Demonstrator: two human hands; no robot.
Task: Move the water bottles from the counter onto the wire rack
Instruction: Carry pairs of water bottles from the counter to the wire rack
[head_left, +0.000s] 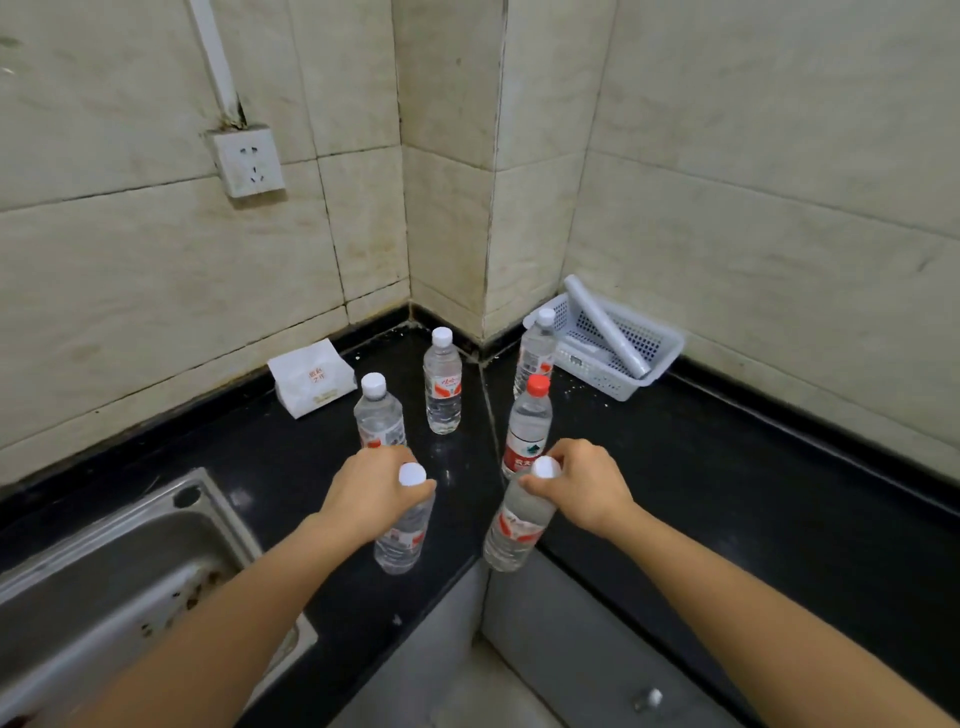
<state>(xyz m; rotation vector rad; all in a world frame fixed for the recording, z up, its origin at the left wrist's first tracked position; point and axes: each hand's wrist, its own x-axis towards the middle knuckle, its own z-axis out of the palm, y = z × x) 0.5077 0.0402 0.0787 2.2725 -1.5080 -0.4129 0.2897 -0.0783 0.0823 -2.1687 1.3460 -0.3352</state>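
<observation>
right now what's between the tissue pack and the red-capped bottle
Head view: two upright white-capped water bottles stand between tissue pack and red-capped bottle.

Clear bottles (442, 418), red-and-white labels (443, 387), white caps (442, 336), one red cap (538, 383); black counter (727, 493); cream, perhaps veined tiles (156, 260).

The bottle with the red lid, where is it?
In the head view, the red-capped bottle stands on the black counter just right of centre. It is directly behind the right hand and in front of the white basket.
</observation>
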